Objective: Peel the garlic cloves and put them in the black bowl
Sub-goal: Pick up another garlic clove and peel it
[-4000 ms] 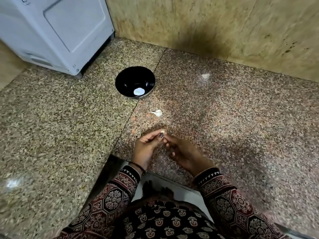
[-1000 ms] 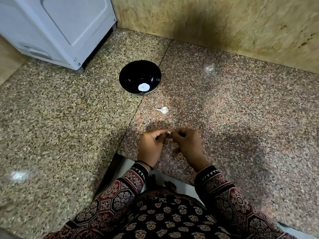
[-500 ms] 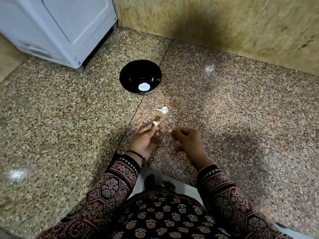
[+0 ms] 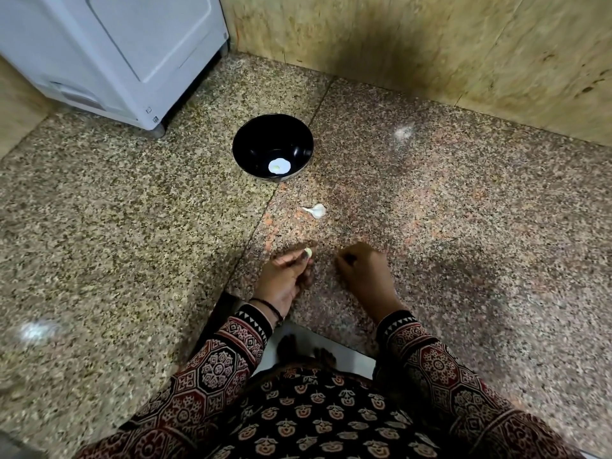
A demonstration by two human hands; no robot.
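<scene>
1. While the white appliance (image 4: 116, 54) stands idle to the far left of the black bowl (image 4: 265, 134), nothing there bears on the work.
2. The black bowl sits on the granite surface (image 4: 99, 226) with one pale peeled clove (image 4: 279, 166) lying at its bottom, so at least one clove looks finished.
3. Nearer the person than the bowl, the left hand (image 4: 284, 276) pinches a small bare garlic clove (image 4: 308, 252) at its fingertips. A second ago both hands were joined on this clove. Now it sits in the left hand alone and has been pushed a little toward the bowl.
4. Between the bowl and the hands, slightly right of the bowl, an unpeeled clove (image 4: 316, 211) with its papery tail lies untouched on the granite.
5. Right of the left hand, the right hand (image 4: 362, 270) has drawn apart, knuckles up and fingers curled under. Whether it keeps a scrap of skin I cannot tell.
6. I judge the peeling of this clove done. Dropping it in the bowl seems next, then the loose clove.
</scene>
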